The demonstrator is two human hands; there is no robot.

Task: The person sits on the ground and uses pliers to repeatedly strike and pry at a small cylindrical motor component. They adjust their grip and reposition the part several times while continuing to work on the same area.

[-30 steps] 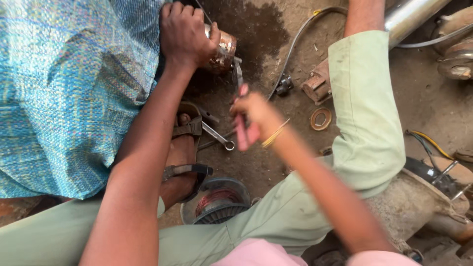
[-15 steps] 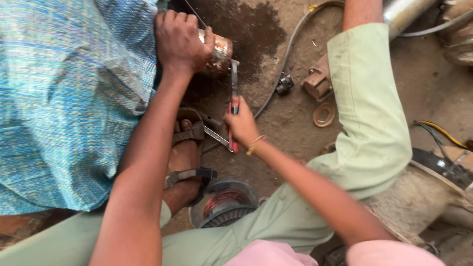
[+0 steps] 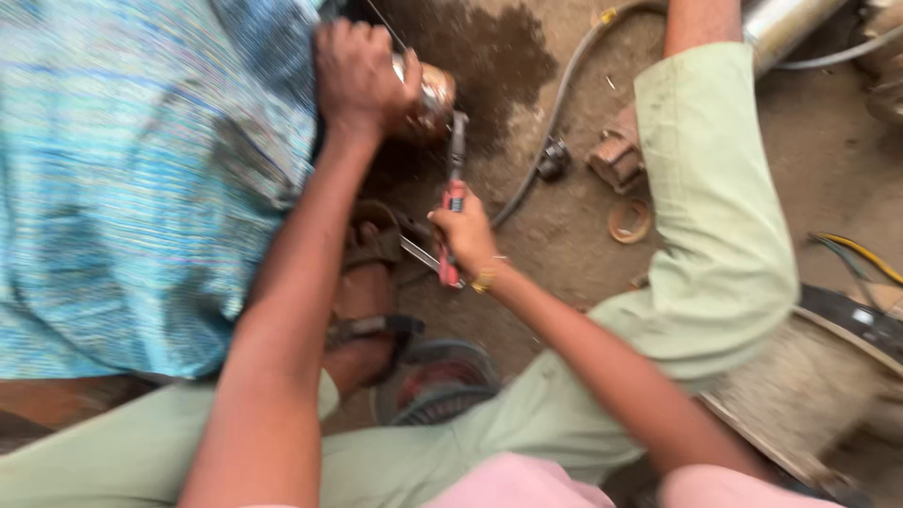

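My left hand [image 3: 359, 77] grips a copper-coloured cylindrical metal part [image 3: 428, 96] near the top of the head view, just above an oily dark patch on the ground. My right hand [image 3: 464, 235] is shut around the red handle of a wrench [image 3: 454, 188], whose metal jaw end reaches up to the copper part. A yellow bangle sits on my right wrist. Below my left forearm, a sandalled foot [image 3: 367, 301] rests on the dirt beside a second steel spanner [image 3: 416, 250].
A person in pale green trousers [image 3: 715, 245] and a blue patterned shirt [image 3: 141, 179] crouches close by. A grey hose [image 3: 555, 113], a rusty fitting [image 3: 616, 155], a ring [image 3: 628, 222] and a round red-and-grey part [image 3: 437, 386] lie on the ground. Yellow wires [image 3: 861, 254] at right.
My right hand has dropped lower and moved left along the wrench, swinging its handle down toward vertical. My left hand stays clamped on the copper part. The view has shifted slightly.
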